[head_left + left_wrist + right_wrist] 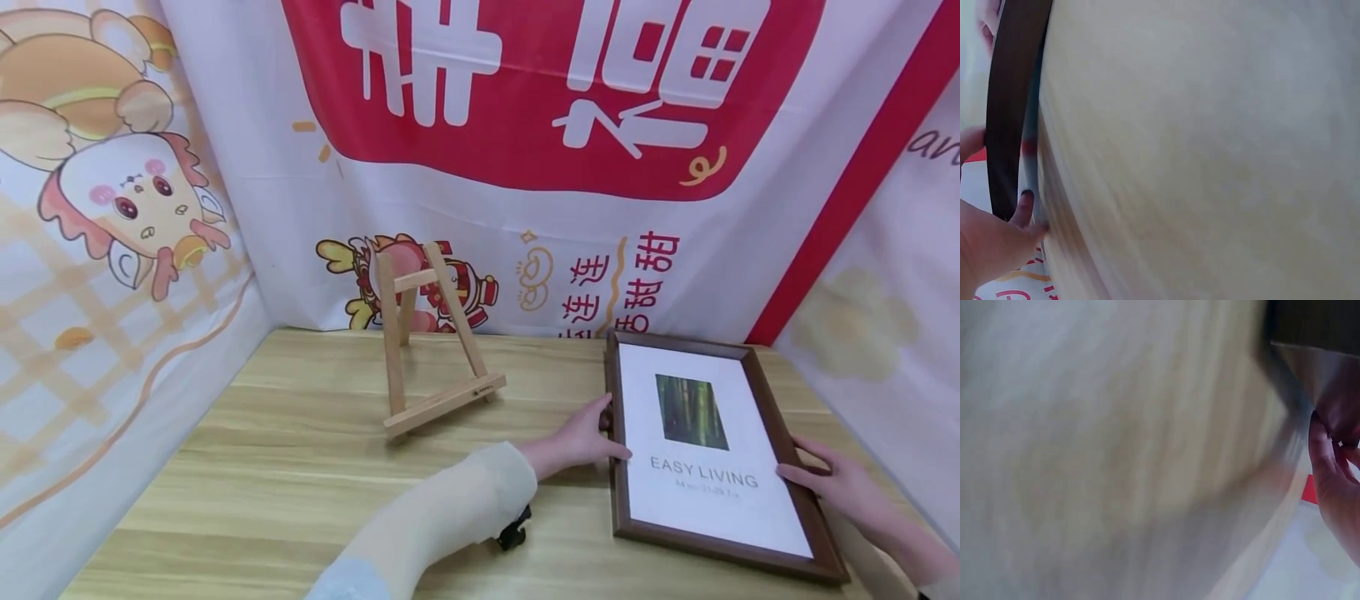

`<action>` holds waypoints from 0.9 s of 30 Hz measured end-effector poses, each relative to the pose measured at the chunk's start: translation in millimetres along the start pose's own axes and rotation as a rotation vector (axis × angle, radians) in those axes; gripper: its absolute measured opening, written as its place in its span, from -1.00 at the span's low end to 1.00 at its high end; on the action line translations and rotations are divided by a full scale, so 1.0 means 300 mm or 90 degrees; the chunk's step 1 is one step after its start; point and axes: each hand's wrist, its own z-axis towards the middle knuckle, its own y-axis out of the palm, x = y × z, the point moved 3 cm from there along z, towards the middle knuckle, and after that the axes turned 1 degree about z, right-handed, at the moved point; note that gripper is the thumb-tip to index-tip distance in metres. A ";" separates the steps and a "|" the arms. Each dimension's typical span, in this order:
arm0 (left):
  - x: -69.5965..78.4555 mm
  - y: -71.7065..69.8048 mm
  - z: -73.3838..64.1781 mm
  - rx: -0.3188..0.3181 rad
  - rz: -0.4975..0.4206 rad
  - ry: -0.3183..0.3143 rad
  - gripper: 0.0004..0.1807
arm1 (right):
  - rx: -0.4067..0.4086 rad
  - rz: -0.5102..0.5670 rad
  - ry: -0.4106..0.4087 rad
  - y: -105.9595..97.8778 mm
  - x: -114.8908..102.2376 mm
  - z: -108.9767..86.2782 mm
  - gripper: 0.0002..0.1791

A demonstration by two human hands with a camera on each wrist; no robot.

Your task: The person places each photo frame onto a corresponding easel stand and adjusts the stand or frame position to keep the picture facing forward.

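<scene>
A dark brown picture frame [621, 492] lies at the right of the wooden table, its white sheet printed with a green forest picture and "EASY LIVING". My left hand [577, 437] grips its left edge, thumb on the front and fingers at the side. On the opposite edge my right hand [847, 492] holds on, its thumb lying over the border. In the left wrist view the frame's side [1013, 106] runs between thumb and fingers of the left hand [991, 247]. The right wrist view shows the right hand's fingers [1321, 447] curled under the frame's underside [1316, 375].
A small light-wood easel [393, 342] stands left of the frame, towards the back of the table [300, 467]. Printed cloth walls [480, 200] enclose the table at the back and both sides. A black strap piece [513, 531] hangs at the left wrist.
</scene>
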 end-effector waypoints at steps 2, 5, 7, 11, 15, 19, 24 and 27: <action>0.001 -0.005 -0.003 0.011 -0.033 0.000 0.09 | 0.010 0.024 -0.003 -0.002 -0.009 -0.003 -0.09; 0.007 -0.017 -0.011 0.017 -0.091 0.003 0.10 | 0.028 0.063 -0.025 -0.007 -0.027 -0.004 -0.13; 0.015 -0.025 -0.015 0.020 -0.143 0.010 0.12 | 0.046 0.083 -0.042 -0.015 -0.041 -0.004 -0.15; 0.033 -0.048 -0.020 0.022 -0.227 0.020 0.14 | 0.057 0.113 -0.062 -0.030 -0.069 -0.008 -0.15; 0.039 -0.071 -0.020 0.026 -0.250 0.032 0.14 | 0.062 0.129 -0.065 -0.039 -0.098 -0.006 -0.14; 0.041 -0.097 -0.023 0.029 -0.261 0.058 0.15 | 0.062 0.145 -0.060 -0.041 -0.123 -0.002 -0.14; 0.050 -0.141 -0.040 0.043 -0.254 0.099 0.15 | 0.061 0.194 -0.077 -0.041 -0.159 0.006 -0.17; 0.056 -0.174 -0.056 0.053 -0.245 0.125 0.15 | 0.073 0.209 -0.109 -0.043 -0.193 0.013 -0.20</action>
